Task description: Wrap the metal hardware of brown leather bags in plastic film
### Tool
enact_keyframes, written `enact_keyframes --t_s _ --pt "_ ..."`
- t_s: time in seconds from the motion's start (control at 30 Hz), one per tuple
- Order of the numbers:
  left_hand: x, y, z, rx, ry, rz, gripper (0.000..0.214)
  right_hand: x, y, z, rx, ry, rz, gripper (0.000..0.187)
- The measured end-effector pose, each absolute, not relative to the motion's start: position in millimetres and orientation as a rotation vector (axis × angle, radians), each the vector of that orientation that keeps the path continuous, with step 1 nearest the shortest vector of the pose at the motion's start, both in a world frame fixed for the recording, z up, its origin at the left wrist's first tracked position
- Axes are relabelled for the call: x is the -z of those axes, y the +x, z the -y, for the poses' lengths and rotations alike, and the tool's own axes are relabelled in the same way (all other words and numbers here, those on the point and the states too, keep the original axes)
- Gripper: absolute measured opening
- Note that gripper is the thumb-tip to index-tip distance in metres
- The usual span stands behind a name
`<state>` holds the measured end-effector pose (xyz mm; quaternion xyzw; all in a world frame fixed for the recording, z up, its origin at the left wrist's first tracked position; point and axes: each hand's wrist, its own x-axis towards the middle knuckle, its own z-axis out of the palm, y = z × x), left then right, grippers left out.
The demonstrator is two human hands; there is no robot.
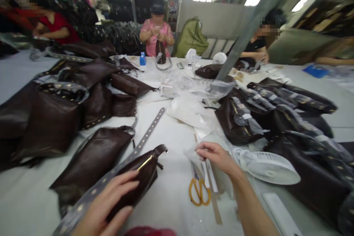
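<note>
My left hand (110, 202) lies with stretched fingers on a dark brown leather bag (143, 177), beside its gold zipper; the thumb is apart from the fingers. A studded strap (149, 132) runs under that bag, its stretch near my wrist looking wrapped in clear film. My right hand (214, 156) is closed in a pinch at a piece of clear plastic film (190, 153), whose outline is hard to make out. Just below this hand are scissors with yellow handles (199, 191) and several flat strips (211, 177), lying on the white table (166, 206).
Brown bags (55, 118) are piled at left; bags with wrapped straps (238, 121) lie at right. A small white fan (272, 167) lies near my right forearm. Clear plastic sheets (193, 84) cover the middle. A slanted post (251, 25) rises beyond; co-workers (157, 33) sit across the table.
</note>
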<state>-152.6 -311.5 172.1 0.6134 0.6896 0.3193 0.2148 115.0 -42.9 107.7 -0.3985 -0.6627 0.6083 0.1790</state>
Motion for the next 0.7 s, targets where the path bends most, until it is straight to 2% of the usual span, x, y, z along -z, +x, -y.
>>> enact_keyframes --t_s 0.1,0.13,0.27,0.4,0.57,0.63,0.7 --pt "-176 -125 299 -0.775 1.428 -1.672 0.061 -128 90 118 -1.873 -0.970 2.086 0.018" --pt "-174 -119 297 -0.774 1.310 -1.639 0.063 -131 82 143 -1.867 -0.951 2.112 0.016" --pt "-149 -107 312 -0.852 0.964 -1.475 0.024 -128 59 220 -1.880 -1.023 2.043 0.014" --pt "-120 -115 339 -0.946 0.751 -1.370 0.031 -103 51 244 -1.970 -1.129 1.847 0.027" --pt "-110 -138 359 -0.947 0.531 -1.312 0.034 -67 39 216 -1.552 -1.426 1.634 0.047" --pt "-107 -147 364 -0.948 0.493 -1.303 0.036 -58 34 213 -1.499 -1.523 1.555 0.055" --pt "-100 -153 368 -0.971 0.452 -1.315 0.037 -53 29 223 -1.594 -1.537 1.479 0.060"
